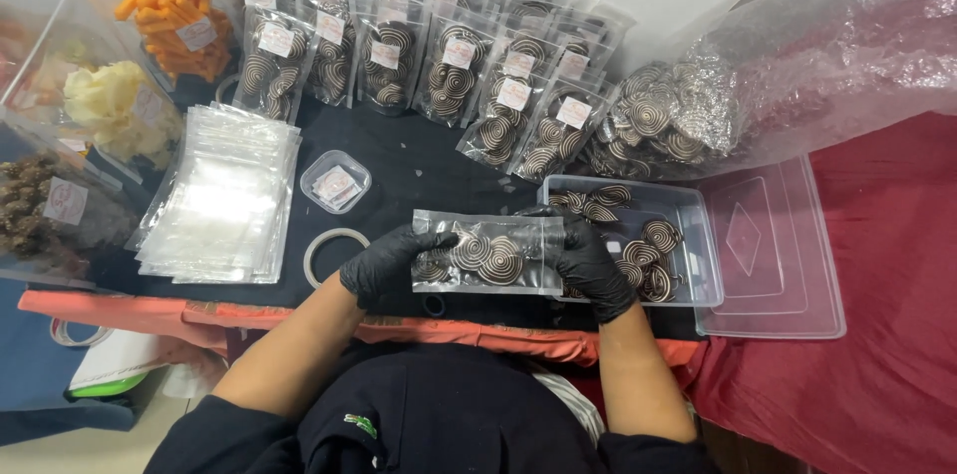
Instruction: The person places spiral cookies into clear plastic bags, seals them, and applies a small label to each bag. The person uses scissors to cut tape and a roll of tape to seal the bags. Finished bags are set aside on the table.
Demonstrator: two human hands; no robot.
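Observation:
Both my hands wear black gloves and hold one clear pouch [490, 253] filled with brown-and-cream spiral snacks, lying flat above the dark table. My left hand [387, 261] grips its left end. My right hand [588, 263] grips the right end, over the near left corner of a clear plastic tub [698, 265] that holds loose spiral snacks [646, 257].
A stack of empty clear pouches [221, 197] lies left, with a small lidded box [336, 181] and a tape ring [329, 251] beside it. Rows of filled pouches [449, 60] stand behind. A large bag of spirals [758, 85] and the tub's lid [773, 255] are right. Orange and yellow snacks sit in bins [110, 85] far left.

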